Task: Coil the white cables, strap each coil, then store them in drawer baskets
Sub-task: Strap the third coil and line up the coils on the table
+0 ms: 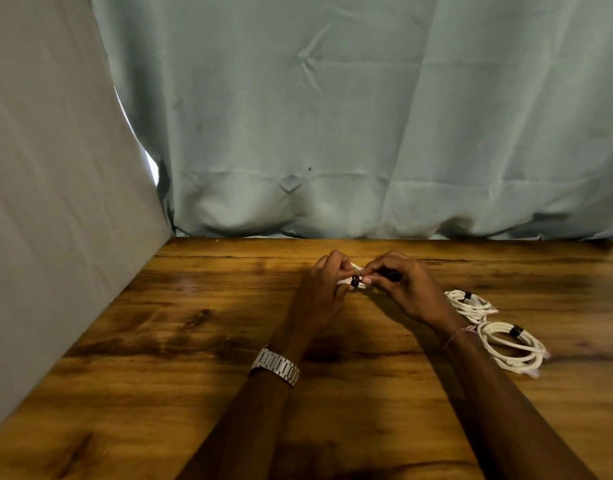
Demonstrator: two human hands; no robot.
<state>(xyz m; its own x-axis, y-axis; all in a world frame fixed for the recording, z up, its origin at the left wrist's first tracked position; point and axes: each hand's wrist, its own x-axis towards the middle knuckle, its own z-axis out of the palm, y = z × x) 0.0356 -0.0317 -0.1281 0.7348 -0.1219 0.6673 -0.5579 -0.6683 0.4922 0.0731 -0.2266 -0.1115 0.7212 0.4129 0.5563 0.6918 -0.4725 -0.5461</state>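
- Bench [194,341] of wood carries everything we work on.
- Two strapped coils [471,303] [512,346] lie to our right, touching.
- Our left hand [320,292] and right hand [405,289] both pinch a third coil [346,282] over the bench.
- Its black strap [355,281] sits between our fingertips.
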